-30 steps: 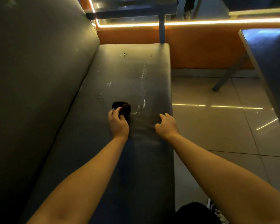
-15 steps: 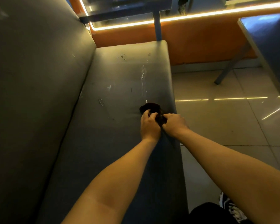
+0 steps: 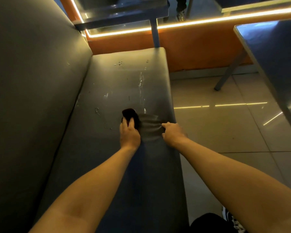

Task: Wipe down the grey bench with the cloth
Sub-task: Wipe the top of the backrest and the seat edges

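Left hand point(image 3: 129, 134) grips wadded cloth point(image 3: 129, 114); right hand point(image 3: 173, 134) pinches creased bench point(image 3: 116, 84).

No readable txt, labels, nos. or signs anywhere in view

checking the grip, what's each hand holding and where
The left hand grips the cloth by its near end. The right hand lies on the bench, cover wrinkled; whether it pinches cannot be told.

Booth seating in a café or restaurant. A long grey padded vinyl bench point(image 3: 124, 81) fills left and centre, facing a glossy metal-legged table point(image 3: 279, 56) at right on pale floor tiles point(image 3: 225, 132); an orange partition point(image 3: 191, 51) with glowing strip lighting point(image 3: 225, 18) crosses the top.
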`<state>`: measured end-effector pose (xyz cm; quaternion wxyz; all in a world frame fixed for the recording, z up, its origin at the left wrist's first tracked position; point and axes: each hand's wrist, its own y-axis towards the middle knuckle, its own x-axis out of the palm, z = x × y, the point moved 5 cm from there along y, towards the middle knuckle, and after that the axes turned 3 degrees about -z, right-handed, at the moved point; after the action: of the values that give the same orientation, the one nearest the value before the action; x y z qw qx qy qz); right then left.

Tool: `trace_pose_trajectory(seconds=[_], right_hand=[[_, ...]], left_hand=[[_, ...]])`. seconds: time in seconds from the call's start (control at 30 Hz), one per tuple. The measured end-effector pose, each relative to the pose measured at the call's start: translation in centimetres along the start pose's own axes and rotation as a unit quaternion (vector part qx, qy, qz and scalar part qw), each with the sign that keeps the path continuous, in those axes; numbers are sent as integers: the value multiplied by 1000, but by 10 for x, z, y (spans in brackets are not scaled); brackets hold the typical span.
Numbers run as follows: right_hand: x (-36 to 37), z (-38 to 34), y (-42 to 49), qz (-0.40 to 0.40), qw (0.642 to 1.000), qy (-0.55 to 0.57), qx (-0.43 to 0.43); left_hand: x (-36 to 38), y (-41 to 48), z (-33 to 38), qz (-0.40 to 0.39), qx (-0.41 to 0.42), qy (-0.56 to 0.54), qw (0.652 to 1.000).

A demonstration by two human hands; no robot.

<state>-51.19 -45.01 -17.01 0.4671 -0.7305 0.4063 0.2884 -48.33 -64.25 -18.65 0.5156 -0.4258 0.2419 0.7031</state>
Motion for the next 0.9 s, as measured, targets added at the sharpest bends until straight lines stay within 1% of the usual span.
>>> trace_pose_trajectory(seconds=[0.13, 0.2, 0.3, 0.47, 0.5, 0.57, 0.6, 0.7, 0.77, 0.9], right_hand=[[-1, 10, -1, 16, 995, 99, 7], [-1, 14, -1, 24, 992, 123, 18], [-7, 16, -3, 29, 991, 126, 29], [-5, 19, -3, 45, 990, 127, 34], [-4, 18, -4, 45, 991, 122, 32], [-4, 20, -2, 48, 991, 119, 22], [-5, 22, 1, 48, 991, 122, 15], [-8, 28, 6, 46, 990, 134, 8], [-9, 31, 9, 49, 988, 147, 4], [-6, 36, 13, 59, 982, 180, 9]], left_hand=[[25, -4, 38, -31, 41, -36, 998], [39, -15, 61, -53, 71, -53, 995], [56, -33, 83, -72, 122, -57, 988], [47, -26, 75, -67, 183, -40, 980], [39, -20, 70, -50, 172, -53, 982], [22, -2, 53, 1, 114, -83, 990], [15, 8, 43, 21, 82, -77, 993], [12, 30, 25, 13, 7, -65, 998], [18, 37, 31, -4, 13, -67, 998], [31, 38, 62, -23, 65, -69, 995]])
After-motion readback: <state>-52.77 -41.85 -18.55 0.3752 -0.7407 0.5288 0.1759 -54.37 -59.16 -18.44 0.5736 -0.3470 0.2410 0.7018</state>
